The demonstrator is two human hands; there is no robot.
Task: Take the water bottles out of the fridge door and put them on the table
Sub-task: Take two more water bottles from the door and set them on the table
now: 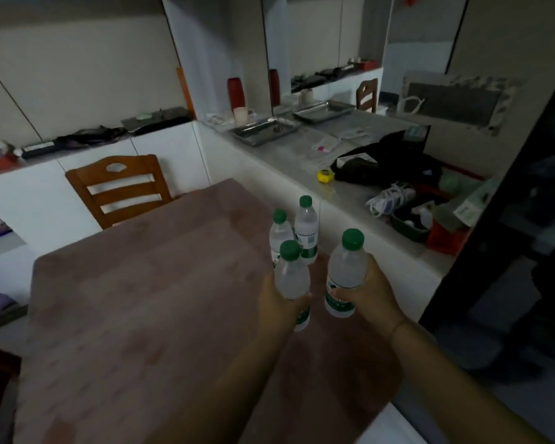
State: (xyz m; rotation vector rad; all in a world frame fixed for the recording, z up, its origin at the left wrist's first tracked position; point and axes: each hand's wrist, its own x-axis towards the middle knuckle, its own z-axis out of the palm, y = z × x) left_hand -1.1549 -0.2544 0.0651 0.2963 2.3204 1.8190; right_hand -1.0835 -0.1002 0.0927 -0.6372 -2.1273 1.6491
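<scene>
Dim kitchen-like room w/ white low cabinets along the walls and a brown wooden bench (135, 299) in the middle; a wooden chair (122, 190) stands at its far side. Both hands are over the right part of the bench, each w/ one bottle.

The left grip (281, 306) is closed around the lower half of a clear bottle w/ green cap (292, 277); fingers wrap over the label area, and the bottle top and cap stick up above the grip, slightly tilted. The right grip (370, 296) is closed around a second bottle (345, 274) approx. at its middle; the thumb lies across the label, the cap is above the grip and the bottle bottom shows below it. The two held bottles are near each other but apart. I cannot tell if their bottoms touch the bench.

Just beyond the left grip, two more bottles stand upright on the bench: the nearer one (280, 233) is partly hidden behind the left-held bottle, the farther one (306, 225) is just beside it, toward the right grip's side. A yellow tape measure (325, 175) lies on the grey counter (289, 152) further beyond the right grip.
</scene>
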